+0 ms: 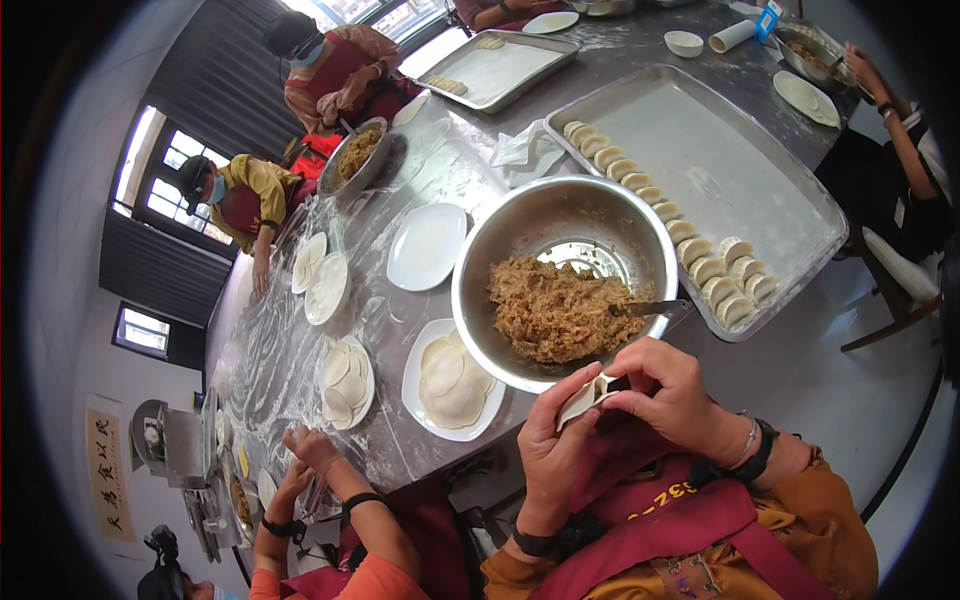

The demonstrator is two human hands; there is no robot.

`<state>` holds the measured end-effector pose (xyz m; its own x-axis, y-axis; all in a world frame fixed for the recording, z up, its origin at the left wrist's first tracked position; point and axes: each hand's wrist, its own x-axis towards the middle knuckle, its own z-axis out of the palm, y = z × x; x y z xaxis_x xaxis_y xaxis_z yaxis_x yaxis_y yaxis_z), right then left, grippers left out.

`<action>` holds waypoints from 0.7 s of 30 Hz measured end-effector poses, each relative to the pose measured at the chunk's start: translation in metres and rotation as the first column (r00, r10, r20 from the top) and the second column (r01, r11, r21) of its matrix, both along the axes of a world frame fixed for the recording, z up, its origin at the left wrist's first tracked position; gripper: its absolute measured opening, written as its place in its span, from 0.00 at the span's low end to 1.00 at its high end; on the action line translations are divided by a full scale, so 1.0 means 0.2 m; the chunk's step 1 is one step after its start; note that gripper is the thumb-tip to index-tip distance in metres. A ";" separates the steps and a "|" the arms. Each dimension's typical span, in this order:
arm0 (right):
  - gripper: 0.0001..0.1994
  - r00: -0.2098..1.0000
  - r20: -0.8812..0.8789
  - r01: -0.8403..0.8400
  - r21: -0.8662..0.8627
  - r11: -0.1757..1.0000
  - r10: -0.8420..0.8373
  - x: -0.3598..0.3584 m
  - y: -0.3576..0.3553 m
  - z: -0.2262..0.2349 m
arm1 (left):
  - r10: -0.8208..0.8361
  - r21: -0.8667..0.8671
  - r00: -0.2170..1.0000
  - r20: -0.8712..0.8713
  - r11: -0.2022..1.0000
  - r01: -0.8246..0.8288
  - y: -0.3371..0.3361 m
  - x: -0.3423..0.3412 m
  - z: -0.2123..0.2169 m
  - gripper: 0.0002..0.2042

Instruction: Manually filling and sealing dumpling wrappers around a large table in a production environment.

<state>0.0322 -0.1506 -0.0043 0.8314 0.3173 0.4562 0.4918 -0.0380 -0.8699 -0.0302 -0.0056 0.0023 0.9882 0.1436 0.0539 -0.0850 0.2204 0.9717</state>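
Just in front of the near rim of a large steel bowl [466,310], both hands pinch one folded dumpling [577,404]. My left hand [548,450] supports it from the left, thumb and fingertips on its dough. My right hand [678,395] presses the other end, where the edge still gapes and dark filling shows. Brown minced filling [545,310] lies in the bowl. A flat tool with a dark handle [662,308] rests across the bowl's right rim. Left of the bowl, a white plate [413,402] holds a stack of round dough wrappers [455,385].
A big metal tray [745,180] with rows of finished dumplings [700,262] is at the right. A white square plate [427,245] and plates of wrappers [345,385] lie on the floured table [400,330]. A co-worker's hands [312,448] are close at left; other people work around the table.
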 end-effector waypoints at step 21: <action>0.08 0.970 -0.218 -0.078 0.140 0.987 0.108 0.00 0.02 -0.04 | 0.009 -0.209 0.994 -0.111 0.977 -0.032 0.01 0.00 0.00 0.16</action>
<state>0.0329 -0.1468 -0.0122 0.8868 0.3483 0.3038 0.2797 0.1189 -0.9527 -0.0299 -0.0028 0.0028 0.9832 0.1603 -0.0878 0.0126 0.4199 0.9075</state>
